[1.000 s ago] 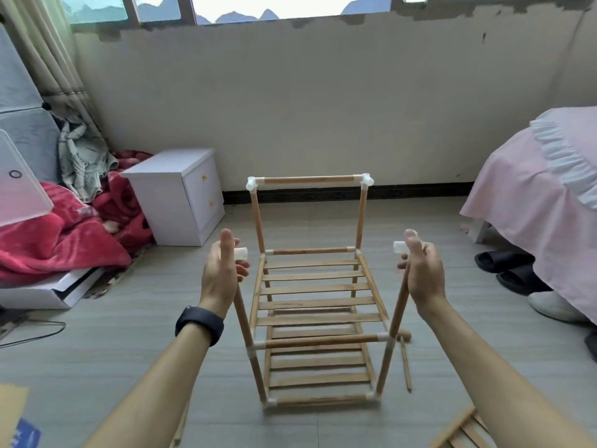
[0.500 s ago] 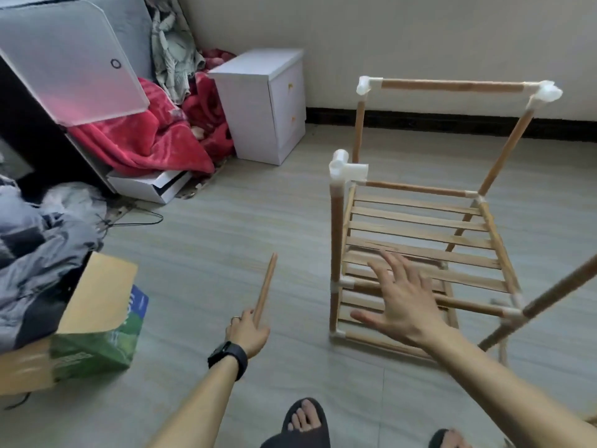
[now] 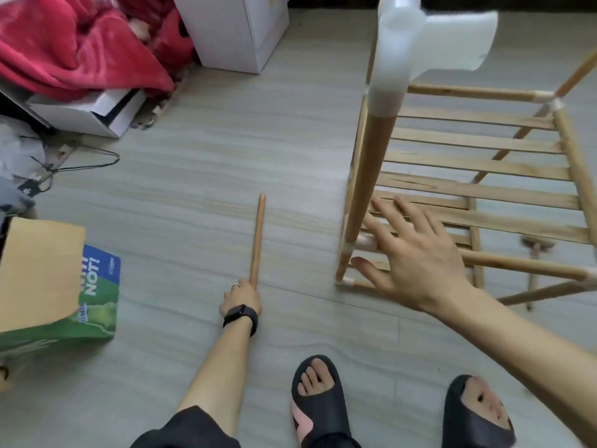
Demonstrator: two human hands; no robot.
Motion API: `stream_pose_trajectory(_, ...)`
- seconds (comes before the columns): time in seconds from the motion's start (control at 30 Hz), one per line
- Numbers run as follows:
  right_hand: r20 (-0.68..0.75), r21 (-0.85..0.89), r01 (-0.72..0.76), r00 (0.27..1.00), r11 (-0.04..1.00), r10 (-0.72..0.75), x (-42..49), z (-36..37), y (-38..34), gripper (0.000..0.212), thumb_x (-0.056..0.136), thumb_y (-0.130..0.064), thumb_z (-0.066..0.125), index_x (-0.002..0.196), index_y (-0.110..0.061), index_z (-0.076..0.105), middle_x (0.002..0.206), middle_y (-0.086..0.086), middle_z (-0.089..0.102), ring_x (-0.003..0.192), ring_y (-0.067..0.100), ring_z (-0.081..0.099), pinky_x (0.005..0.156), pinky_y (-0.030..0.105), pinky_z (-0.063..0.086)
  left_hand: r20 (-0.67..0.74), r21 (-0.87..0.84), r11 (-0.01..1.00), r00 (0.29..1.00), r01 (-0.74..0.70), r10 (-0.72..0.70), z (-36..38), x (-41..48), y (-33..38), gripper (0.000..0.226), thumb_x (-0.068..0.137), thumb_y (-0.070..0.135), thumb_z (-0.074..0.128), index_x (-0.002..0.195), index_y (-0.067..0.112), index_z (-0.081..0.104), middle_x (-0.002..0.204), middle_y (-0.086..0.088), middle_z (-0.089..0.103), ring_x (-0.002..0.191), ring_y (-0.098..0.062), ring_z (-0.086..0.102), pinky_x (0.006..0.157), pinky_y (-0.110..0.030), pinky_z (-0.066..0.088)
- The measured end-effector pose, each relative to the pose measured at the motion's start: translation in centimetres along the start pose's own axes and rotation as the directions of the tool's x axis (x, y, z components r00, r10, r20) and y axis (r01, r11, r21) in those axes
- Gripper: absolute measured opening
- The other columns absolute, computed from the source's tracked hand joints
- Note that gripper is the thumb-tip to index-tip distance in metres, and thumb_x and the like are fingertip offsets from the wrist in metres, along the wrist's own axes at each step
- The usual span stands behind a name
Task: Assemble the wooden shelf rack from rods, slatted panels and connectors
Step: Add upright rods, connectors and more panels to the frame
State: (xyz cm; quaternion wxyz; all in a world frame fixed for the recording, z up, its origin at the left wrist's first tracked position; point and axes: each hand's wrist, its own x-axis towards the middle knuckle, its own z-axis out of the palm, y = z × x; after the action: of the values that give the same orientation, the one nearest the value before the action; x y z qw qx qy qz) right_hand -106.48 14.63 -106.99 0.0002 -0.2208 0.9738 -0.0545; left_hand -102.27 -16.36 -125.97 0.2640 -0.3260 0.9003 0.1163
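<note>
I'm looking down at a pale grey plank floor (image 3: 200, 163); a red blanket (image 3: 71, 43) is heaped top left beside a white cabinet (image 3: 239, 30). Compared with half a second ago the view has dropped closer, and the white connector (image 3: 416, 37) now looms large atop the near rod (image 3: 371, 176) of the rack (image 3: 478, 176). The left hand (image 3: 241, 297) is clamped round the end of a loose rod (image 3: 257, 240) angled over the floor. The right hand (image 3: 416, 253) hovers fingers spread before the slats, maybe touching. A cardboard box (image 3: 48, 286) sits left, contents hidden.
</note>
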Motion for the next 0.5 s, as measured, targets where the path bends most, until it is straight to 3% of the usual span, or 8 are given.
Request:
stream_pose_trajectory(0.1,0.017,-0.01,0.009,1.0,1.0,-0.008,0.0,0.3,0.3,0.078,0.089,-0.072,0.038,0.155,-0.039,0.014,0.164,0.003,0.034,0.15,0.037,0.03,0.118,0.058,0.031,0.073,-0.043,0.999,0.997,0.027,-0.024,0.2,-0.2,0.5,0.035,0.101,0.032,0.042,0.127,0.011,0.052,0.127,-0.014,0.061,0.115,-0.034,0.059,0.086,-0.039,0.047)
stream_pose_trajectory(0.17,0.057,-0.028,0.005,0.998,1.0,-0.004,0.0,0.2,0.5,0.082,0.087,-0.073,0.04,0.156,-0.041,0.009,0.166,0.001,0.028,0.152,0.034,0.025,0.12,0.056,0.027,0.167,-0.243,0.969,0.986,0.042,-0.001,-0.6,-0.9,1.2,0.036,0.099,0.032,0.046,0.12,0.007,0.063,0.118,-0.014,0.068,0.107,-0.033,0.064,0.08,-0.035,0.047)
stream_pose_trajectory(0.27,0.158,-0.032,0.019,0.987,0.999,-0.013,0.1,-0.4,0.7,0.091,0.08,-0.079,0.034,0.155,-0.05,-0.01,0.171,-0.003,0.011,0.156,0.029,0.009,0.124,0.053,0.017,0.306,-0.707,0.694,0.944,0.137,0.125,-3.6,-3.1,2.8,0.031,0.103,0.025,0.049,0.119,0.002,0.061,0.097,-0.002,0.073,0.082,-0.018,0.066,0.069,-0.03,0.045)
stream_pose_trajectory(0.33,0.26,0.017,0.048,0.964,0.999,-0.051,0.2,-1.5,1.1,0.095,0.078,-0.079,0.034,0.148,-0.056,-0.028,0.171,-0.004,0.0,0.157,0.028,-0.001,0.125,0.053,0.011,0.268,-0.837,0.535,0.939,0.117,0.214,-6.6,-5.5,3.4,0.026,0.103,0.024,0.051,0.118,0.005,0.06,0.092,0.002,0.073,0.08,-0.013,0.066,0.07,-0.029,0.046)
stream_pose_trajectory(0.37,0.307,0.072,0.045,0.949,0.996,-0.065,0.3,-2.4,1.2,0.096,0.082,-0.076,0.04,0.148,-0.055,-0.027,0.171,-0.004,-0.001,0.157,0.028,-0.002,0.126,0.052,0.01,0.226,-0.873,0.481,0.94,0.079,0.255,-8.3,-6.8,3.6,0.022,0.103,0.024,0.051,0.115,0.007,0.059,0.092,0.002,0.073,0.082,-0.014,0.066,0.072,-0.03,0.047)
stream_pose_trajectory(0.43,0.336,0.278,-0.049,0.941,0.959,-0.05,0.4,-4.5,1.3,0.09,0.091,-0.06,0.055,0.159,-0.044,-0.001,0.17,0.001,0.013,0.156,0.027,0.012,0.125,0.049,0.019,0.113,-0.916,0.401,0.942,-0.025,0.316,-11.7,-9.5,3.9,0.015,0.103,0.025,0.052,0.109,0.011,0.056,0.09,0.003,0.074,0.082,-0.015,0.068,0.073,-0.031,0.047)
stream_pose_trajectory(0.5,0.205,0.503,-0.16,0.977,0.85,0.062,0.2,-6.8,1.3,0.072,0.095,-0.04,0.063,0.158,-0.025,0.03,0.158,0.009,0.042,0.142,0.028,0.042,0.114,0.044,0.039,-0.062,-0.925,0.332,0.933,-0.188,0.355,-15.1,-12.4,4.2,0.015,0.103,0.025,0.054,0.109,0.012,0.054,0.088,0.003,0.075,0.077,-0.014,0.069,0.07,-0.031,0.048)
